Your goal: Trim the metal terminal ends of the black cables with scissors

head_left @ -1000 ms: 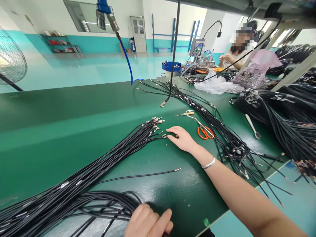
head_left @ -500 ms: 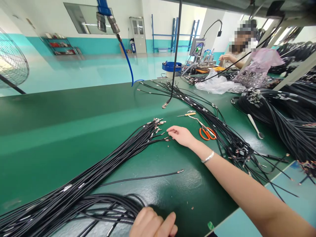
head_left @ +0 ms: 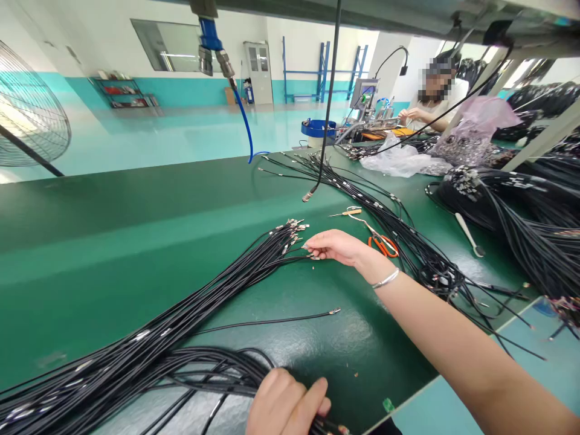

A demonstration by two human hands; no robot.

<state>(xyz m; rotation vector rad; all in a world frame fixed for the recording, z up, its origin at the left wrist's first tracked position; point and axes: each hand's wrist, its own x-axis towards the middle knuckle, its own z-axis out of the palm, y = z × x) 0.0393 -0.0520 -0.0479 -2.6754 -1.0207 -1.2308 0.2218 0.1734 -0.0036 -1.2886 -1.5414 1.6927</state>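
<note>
A long bundle of black cables [head_left: 217,281] runs over the green table [head_left: 113,241], its metal-tipped ends near the middle. My right hand [head_left: 333,246] pinches a cable end at the right of those tips; a silver bangle is on the wrist. At the bottom edge my left hand [head_left: 287,402] is wrapped round a second group of black cables [head_left: 217,368], whose ends show just right of the fingers. One single cable [head_left: 272,320] lies apart between the two hands, its metal tip pointing right.
Orange-handled scissors [head_left: 383,246] and a thin yellow-handled tool [head_left: 351,212] lie beyond my right hand. More cables [head_left: 385,211] stretch along the right. A cord [head_left: 327,109] hangs overhead. A brush [head_left: 469,234] lies at right. Another person [head_left: 437,90] sits farther back.
My right hand's fingers have closed on a cable end. The camera view has shifted slightly, and cable ends now show beside my left hand.
</note>
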